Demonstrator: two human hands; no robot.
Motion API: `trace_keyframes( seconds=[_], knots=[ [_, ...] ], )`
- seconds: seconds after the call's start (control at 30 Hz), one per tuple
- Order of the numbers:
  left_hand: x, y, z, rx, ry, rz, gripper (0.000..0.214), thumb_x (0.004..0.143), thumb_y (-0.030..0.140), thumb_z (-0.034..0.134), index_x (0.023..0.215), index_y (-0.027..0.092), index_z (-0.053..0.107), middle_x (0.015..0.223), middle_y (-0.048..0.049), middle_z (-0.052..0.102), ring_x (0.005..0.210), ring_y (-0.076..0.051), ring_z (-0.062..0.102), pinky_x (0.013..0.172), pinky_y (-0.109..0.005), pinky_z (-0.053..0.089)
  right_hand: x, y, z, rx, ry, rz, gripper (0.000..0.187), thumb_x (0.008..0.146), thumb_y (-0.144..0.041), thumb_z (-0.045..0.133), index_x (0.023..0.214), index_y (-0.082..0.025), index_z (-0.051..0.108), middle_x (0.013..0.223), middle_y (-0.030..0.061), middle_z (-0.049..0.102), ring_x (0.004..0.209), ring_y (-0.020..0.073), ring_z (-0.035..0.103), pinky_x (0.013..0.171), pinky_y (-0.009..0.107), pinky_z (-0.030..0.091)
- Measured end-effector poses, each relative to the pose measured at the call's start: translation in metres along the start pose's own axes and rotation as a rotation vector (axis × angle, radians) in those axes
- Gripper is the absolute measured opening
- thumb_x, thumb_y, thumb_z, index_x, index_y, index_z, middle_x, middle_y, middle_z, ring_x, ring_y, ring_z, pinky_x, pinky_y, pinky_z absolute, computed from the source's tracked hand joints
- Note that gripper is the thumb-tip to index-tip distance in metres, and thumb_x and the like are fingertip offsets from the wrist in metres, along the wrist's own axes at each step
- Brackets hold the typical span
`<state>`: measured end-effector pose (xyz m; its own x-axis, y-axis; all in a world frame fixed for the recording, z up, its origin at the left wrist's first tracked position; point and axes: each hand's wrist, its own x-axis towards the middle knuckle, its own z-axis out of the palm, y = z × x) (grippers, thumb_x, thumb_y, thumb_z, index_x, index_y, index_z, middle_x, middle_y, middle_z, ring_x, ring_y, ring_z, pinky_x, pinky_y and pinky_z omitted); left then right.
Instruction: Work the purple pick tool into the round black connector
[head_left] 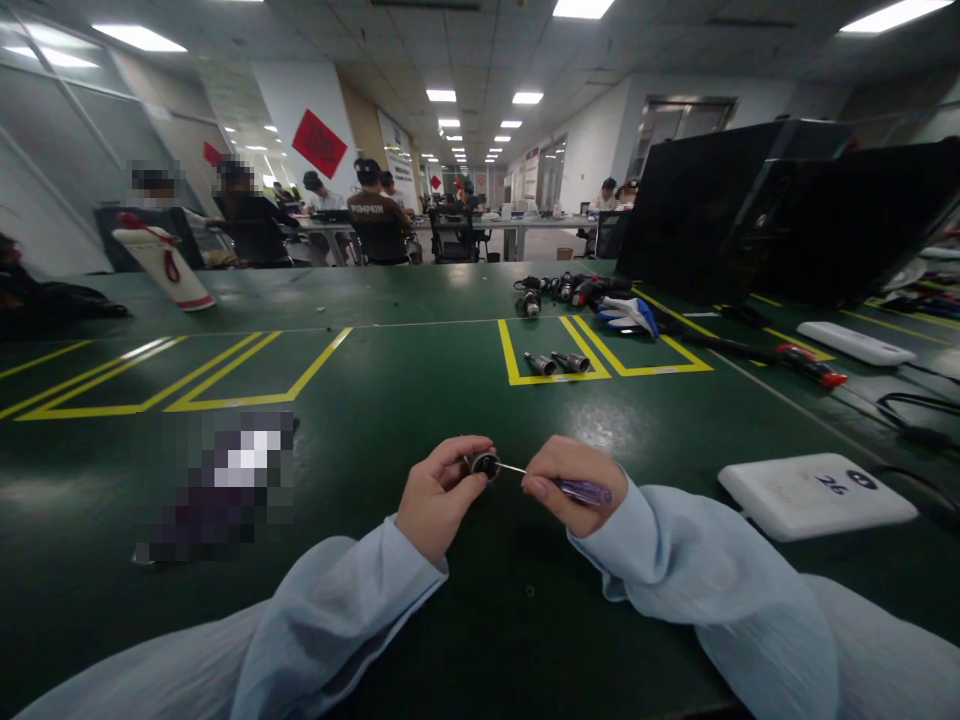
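Observation:
My left hand is closed around a small dark round metal part, its open ring-shaped end turned toward my right hand. In my right hand is a screwdriver with a translucent purple handle. Its thin shaft points left, and the tip reaches the opening of the round part; how deep it sits inside I cannot tell. Both hands are just above the green table. Beyond them, two small metal cylindrical parts lie inside a yellow taped box.
Farther back lie a pile of dark metal parts and a blue-and-white glove. On the right are a white power bank, a red-black tool and black cases. A blurred purple object is left; a white bottle stands behind.

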<state>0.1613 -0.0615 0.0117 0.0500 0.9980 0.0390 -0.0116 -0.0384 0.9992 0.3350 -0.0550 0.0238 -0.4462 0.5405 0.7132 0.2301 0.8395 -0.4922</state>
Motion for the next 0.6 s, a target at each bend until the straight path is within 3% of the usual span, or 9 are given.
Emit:
trace_keyframes(
  seconds=[0.23, 0.6],
  knots=[
    [-0.0002, 0.0026, 0.002, 0.074, 0.017, 0.045, 0.024, 0.063, 0.019, 0.06, 0.086, 0.013, 0.06, 0.089, -0.0058, 0.063, 0.085, -0.019, 0.061, 0.08, -0.034, 0.049, 0.0, 0.0028, 0.0034, -0.085, -0.042, -0.155, 0.007, 0.076, -0.015, 0.049, 0.074, -0.016, 0.056, 0.064, 0.0038, 0.062, 0.06, 0.0118, 0.053, 0.06, 0.025, 0.044],
    [0.0022, -0.0057, -0.0016, 0.117, 0.023, 0.11, 0.017, 0.066, 0.02, 0.056, 0.081, 0.015, 0.062, 0.092, -0.0055, 0.061, 0.082, -0.018, 0.061, 0.075, -0.032, 0.051, 0.0001, -0.0021, 0.0045, -0.109, -0.063, -0.192, 0.008, 0.076, -0.016, 0.049, 0.074, -0.016, 0.056, 0.065, 0.0046, 0.063, 0.061, 0.0122, 0.053, 0.059, 0.026, 0.044]
  ],
)
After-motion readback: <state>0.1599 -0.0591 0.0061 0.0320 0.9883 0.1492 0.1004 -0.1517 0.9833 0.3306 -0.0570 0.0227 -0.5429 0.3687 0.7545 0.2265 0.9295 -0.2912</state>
